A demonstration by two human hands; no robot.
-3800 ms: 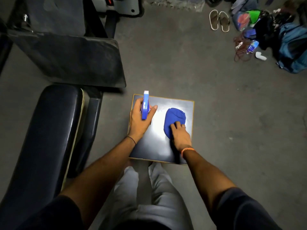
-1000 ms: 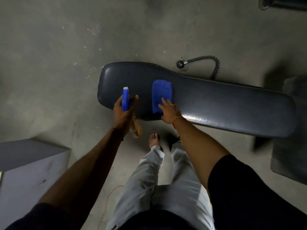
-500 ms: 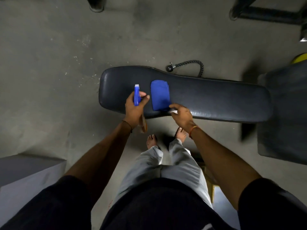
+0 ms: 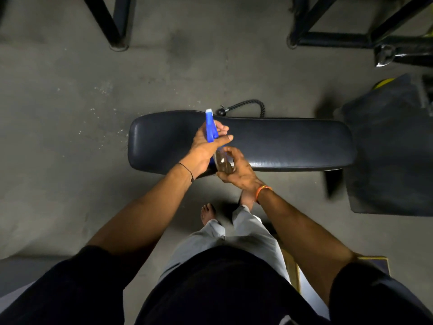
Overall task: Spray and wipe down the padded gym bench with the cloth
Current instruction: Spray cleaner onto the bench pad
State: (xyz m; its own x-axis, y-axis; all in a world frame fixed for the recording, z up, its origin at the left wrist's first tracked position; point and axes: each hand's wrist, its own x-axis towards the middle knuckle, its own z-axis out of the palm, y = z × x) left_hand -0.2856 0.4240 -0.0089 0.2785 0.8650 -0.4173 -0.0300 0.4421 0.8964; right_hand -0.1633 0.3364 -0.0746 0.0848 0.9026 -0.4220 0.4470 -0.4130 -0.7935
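Observation:
The dark padded bench lies crosswise on the floor in front of me. Above its left half I hold a spray bottle with a blue trigger head and a clear body. My left hand is wrapped around the bottle's neck under the blue head. My right hand grips the clear body from the right. Both hands hide the blue cloth, apart from a thin blue sliver on the pad under my left hand.
A black rope handle lies behind the bench. Black machine frame legs stand at the back. A dark pad lies beyond the bench's right end. My bare feet are at the bench's near edge. A grey box is at lower left.
My right hand left the cloth on the bench and took hold of the bottle's body. My left hand raised the bottle over the pad, which hides the cloth.

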